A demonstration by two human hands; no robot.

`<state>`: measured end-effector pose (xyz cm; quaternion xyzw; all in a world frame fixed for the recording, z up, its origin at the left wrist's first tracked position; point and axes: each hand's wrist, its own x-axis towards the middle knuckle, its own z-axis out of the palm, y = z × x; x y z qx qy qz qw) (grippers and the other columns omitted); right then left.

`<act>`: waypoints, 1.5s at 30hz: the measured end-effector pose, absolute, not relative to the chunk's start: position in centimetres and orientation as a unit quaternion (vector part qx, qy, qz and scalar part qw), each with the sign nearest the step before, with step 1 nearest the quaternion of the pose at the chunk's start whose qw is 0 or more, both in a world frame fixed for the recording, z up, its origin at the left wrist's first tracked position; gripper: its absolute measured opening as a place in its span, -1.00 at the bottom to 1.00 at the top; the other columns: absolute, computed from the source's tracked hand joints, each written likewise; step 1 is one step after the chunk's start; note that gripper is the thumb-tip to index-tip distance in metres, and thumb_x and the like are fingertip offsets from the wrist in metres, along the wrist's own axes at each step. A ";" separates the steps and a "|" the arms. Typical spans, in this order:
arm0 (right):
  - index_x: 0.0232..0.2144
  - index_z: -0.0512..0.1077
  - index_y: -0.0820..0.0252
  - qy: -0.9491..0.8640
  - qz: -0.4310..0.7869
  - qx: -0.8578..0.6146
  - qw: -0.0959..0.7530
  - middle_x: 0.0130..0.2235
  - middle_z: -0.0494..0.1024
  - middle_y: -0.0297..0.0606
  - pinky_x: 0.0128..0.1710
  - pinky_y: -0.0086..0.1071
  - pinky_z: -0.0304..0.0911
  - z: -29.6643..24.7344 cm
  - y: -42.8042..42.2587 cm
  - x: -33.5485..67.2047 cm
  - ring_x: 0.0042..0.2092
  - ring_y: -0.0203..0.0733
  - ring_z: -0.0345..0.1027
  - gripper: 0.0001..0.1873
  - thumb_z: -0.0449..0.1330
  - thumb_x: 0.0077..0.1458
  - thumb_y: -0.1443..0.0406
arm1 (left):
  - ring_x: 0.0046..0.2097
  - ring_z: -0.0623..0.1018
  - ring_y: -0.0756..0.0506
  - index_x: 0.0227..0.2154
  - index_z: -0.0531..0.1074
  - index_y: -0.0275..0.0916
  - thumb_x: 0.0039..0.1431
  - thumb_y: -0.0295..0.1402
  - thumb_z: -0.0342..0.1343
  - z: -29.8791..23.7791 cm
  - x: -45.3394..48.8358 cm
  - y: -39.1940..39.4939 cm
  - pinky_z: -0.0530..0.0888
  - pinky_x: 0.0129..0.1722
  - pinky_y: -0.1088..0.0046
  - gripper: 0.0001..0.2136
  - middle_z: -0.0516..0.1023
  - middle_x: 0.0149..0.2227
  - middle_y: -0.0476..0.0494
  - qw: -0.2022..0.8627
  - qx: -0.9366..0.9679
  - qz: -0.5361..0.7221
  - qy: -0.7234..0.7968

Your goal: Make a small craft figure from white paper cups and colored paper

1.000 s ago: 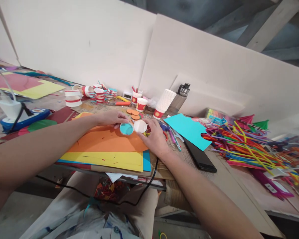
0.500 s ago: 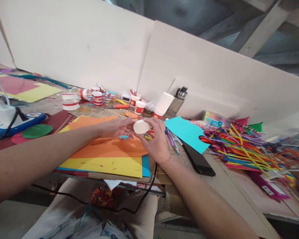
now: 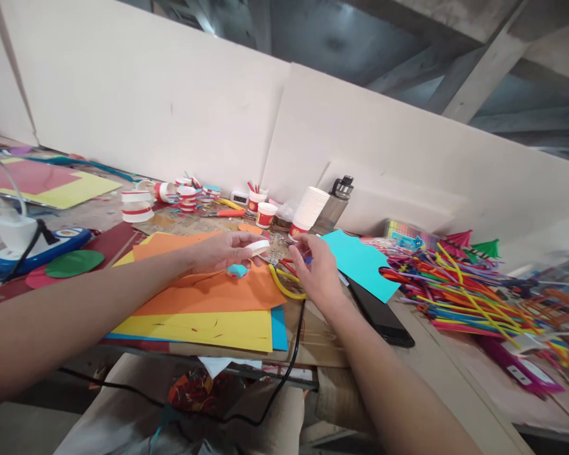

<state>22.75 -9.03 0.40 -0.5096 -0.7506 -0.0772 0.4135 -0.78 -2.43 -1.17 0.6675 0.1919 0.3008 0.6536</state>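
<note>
Pinching a white paper-cup base [image 3: 258,247], left hand [image 3: 215,253] is hovering, orange paper [image 3: 218,296] beneath; right hand [image 3: 319,266] is hanging curled, grip unclear.

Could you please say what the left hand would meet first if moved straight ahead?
Most likely the right hand, across from the white piece the left hand holds, though depth is unclear.

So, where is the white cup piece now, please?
In the head view's middle, the white cup piece is in the left hand, just right of the small blue disc.
</note>
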 end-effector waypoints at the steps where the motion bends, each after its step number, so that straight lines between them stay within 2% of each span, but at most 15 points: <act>1: -0.14 0.43 0.23 -0.749 -0.070 -0.549 0.363 -0.23 0.54 -0.13 -0.15 -0.23 0.30 0.5 -8.8 23.2 -0.19 -0.10 0.40 -0.80 0.13 0.25 0.24 | -0.26 0.53 -0.07 0.02 0.48 -0.22 0.01 -0.04 0.33 -1.1 -0.8 -2.4 0.42 -0.34 0.46 -0.45 0.57 -0.21 -0.20 0.650 0.667 0.303 0.201; 5: -0.21 0.48 0.25 -0.760 -0.032 -0.637 0.123 -0.19 0.56 -0.02 -0.16 -0.21 0.29 0.1 -8.6 23.5 -0.15 0.00 0.43 -0.76 0.22 0.19 0.18 | -0.27 0.52 -0.05 0.02 0.50 -0.21 0.05 -0.07 0.30 -1.3 -0.9 -1.9 0.41 -0.31 0.47 -0.50 0.57 -0.23 -0.18 0.630 0.670 0.329 0.215; 7: -0.16 0.48 0.26 -0.770 -0.039 -0.633 0.072 -0.13 0.56 0.04 -0.13 -0.18 0.29 -0.3 -8.9 23.1 -0.10 0.06 0.43 -0.75 0.23 0.17 0.20 | -0.21 0.53 -0.06 0.01 0.51 -0.22 0.05 -0.12 0.32 -1.5 -0.9 -1.6 0.42 -0.25 0.46 -0.52 0.58 -0.16 -0.22 0.627 0.666 0.346 0.208; 10: -0.12 0.46 0.23 -0.779 -0.048 -0.619 0.081 -0.14 0.56 0.03 -0.14 -0.18 0.29 -0.9 -9.3 22.5 -0.10 0.07 0.43 -0.78 0.19 0.18 0.28 | -0.08 0.54 -0.11 0.03 0.50 -0.21 0.00 -0.22 0.35 -1.7 -1.1 -1.2 0.44 -0.19 0.45 -0.51 0.56 -0.01 -0.28 0.642 0.651 0.353 0.197; 14: -0.07 0.44 0.20 -0.770 -0.040 -0.630 0.098 -0.15 0.55 0.00 -0.18 -0.23 0.30 -0.9 -9.6 22.2 -0.11 0.03 0.44 -0.73 0.19 0.17 0.27 | 0.04 0.52 -0.16 0.02 0.47 -0.19 -0.06 -0.35 0.38 -1.6 -1.3 -1.0 0.46 -0.15 0.45 -0.49 0.53 0.09 -0.30 0.653 0.641 0.352 0.197; 19: 0.10 0.35 0.23 -0.752 0.005 -0.651 0.099 -0.07 0.53 0.02 -0.13 -0.24 0.29 -0.1 -10.1 22.1 -0.03 0.04 0.44 -0.57 0.15 0.20 0.21 | 0.01 0.56 -0.15 -0.02 0.44 -0.25 -0.11 -0.39 0.41 -1.4 -1.3 -1.0 0.45 -0.12 0.44 -0.47 0.55 0.06 -0.33 0.661 0.626 0.369 0.189; 23: 0.19 0.28 0.25 -0.753 0.013 -0.650 0.104 -0.09 0.55 0.05 -0.16 -0.24 0.29 0.2 -10.0 22.6 -0.07 0.06 0.46 -0.49 0.11 0.23 0.22 | -0.07 0.59 -0.15 0.03 0.40 -0.24 -0.07 -0.30 0.41 -1.4 -1.4 -0.8 0.46 -0.25 0.46 -0.44 0.56 0.04 -0.35 0.673 0.611 0.377 0.176; 27: 0.13 0.33 0.26 -0.773 0.056 -0.615 0.146 -0.06 0.57 0.04 -0.14 -0.28 0.29 0.7 -9.5 23.4 -0.07 -0.01 0.48 -0.55 0.09 0.19 0.35 | -0.19 0.60 -0.12 -0.04 0.46 -0.26 -0.05 -0.19 0.41 -1.4 -1.7 -0.4 0.44 -0.35 0.47 -0.49 0.57 -0.01 -0.36 0.694 0.600 0.376 0.134; 31: 0.01 0.42 0.14 -0.751 0.070 -0.598 0.269 -0.05 0.61 -0.11 -0.11 -0.27 0.33 1.0 -9.0 23.8 -0.07 -0.05 0.49 -0.62 0.16 0.11 0.37 | -0.31 0.56 -0.07 -0.09 0.48 -0.28 -0.05 -0.05 0.38 -1.4 -1.8 -0.3 0.39 -0.41 0.47 -0.48 0.59 -0.15 -0.31 0.703 0.584 0.390 0.115; 35: -0.08 0.46 0.07 -0.708 0.070 -0.595 0.373 -0.21 0.62 -0.24 -0.20 -0.27 0.35 1.0 -8.8 23.7 -0.19 -0.09 0.50 -0.68 0.19 0.07 0.32 | -0.36 0.50 0.01 0.00 0.41 -0.18 0.00 -0.17 0.37 -1.1 -1.7 -0.6 0.36 -0.43 0.52 -0.50 0.51 -0.27 -0.09 0.683 0.578 0.425 0.134; 37: -0.08 0.46 0.08 -0.702 0.096 -0.572 0.412 -0.32 0.58 -0.30 -0.28 -0.31 0.35 0.9 -8.9 23.4 -0.30 -0.14 0.46 -0.67 0.17 0.06 0.29 | -0.35 0.51 0.02 -0.04 0.38 -0.18 -0.01 -0.26 0.37 -0.8 -1.6 -0.8 0.37 -0.44 0.54 -0.53 0.47 -0.30 -0.02 0.652 0.590 0.441 0.177; 40: -0.03 0.41 0.07 -0.692 0.179 -0.522 0.466 -0.45 0.48 -0.40 -0.41 -0.38 0.33 0.4 -9.1 22.6 -0.44 -0.23 0.36 -0.62 0.16 0.05 0.27 | -0.29 0.57 -0.04 -0.17 0.33 -0.22 -0.07 -0.29 0.39 -0.5 -1.3 -1.1 0.45 -0.43 0.52 -0.56 0.49 -0.28 -0.04 0.598 0.616 0.445 0.254; 43: 0.05 0.34 0.03 -0.681 0.274 -0.467 0.493 -0.45 0.44 -0.46 -0.49 -0.43 0.28 -0.2 -9.4 21.4 -0.53 -0.31 0.25 -0.54 0.18 0.07 0.24 | -0.29 0.62 -0.11 -0.19 0.28 -0.22 -0.09 -0.23 0.41 -0.3 -0.8 -1.4 0.47 -0.51 0.49 -0.52 0.54 -0.28 -0.11 0.571 0.632 0.425 0.306; 45: 0.08 0.29 0.00 -0.665 0.326 -0.441 0.506 -0.37 0.47 -0.44 -0.55 -0.45 0.24 -0.4 -9.5 20.6 -0.56 -0.35 0.19 -0.51 0.20 0.07 0.21 | -0.36 0.62 -0.11 -0.19 0.27 -0.23 -0.10 -0.18 0.41 -0.4 -0.4 -1.6 0.41 -0.62 0.53 -0.50 0.55 -0.32 -0.12 0.565 0.637 0.414 0.322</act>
